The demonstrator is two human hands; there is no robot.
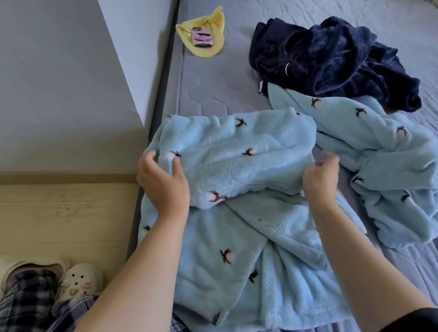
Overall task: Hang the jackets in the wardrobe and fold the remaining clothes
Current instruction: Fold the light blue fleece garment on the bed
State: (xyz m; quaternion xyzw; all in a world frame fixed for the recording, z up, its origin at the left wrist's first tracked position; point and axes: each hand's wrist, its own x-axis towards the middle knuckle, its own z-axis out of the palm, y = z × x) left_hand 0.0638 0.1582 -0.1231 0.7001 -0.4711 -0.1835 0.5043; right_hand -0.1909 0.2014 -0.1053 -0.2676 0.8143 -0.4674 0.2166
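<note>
On the bed [304, 5], a fluffy pale-blue fleece [237, 150] dotted with small dark motifs lies partly folded. The left hand [163, 182] grips its left edge; the right hand [319, 175] pinches its right edge.

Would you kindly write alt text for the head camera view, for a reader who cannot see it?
A person's left hand and right hand grip a folded light blue fleece garment on a grey bed. A crumpled navy garment lies beyond it, and a phone rests on a yellow cloth.
</note>
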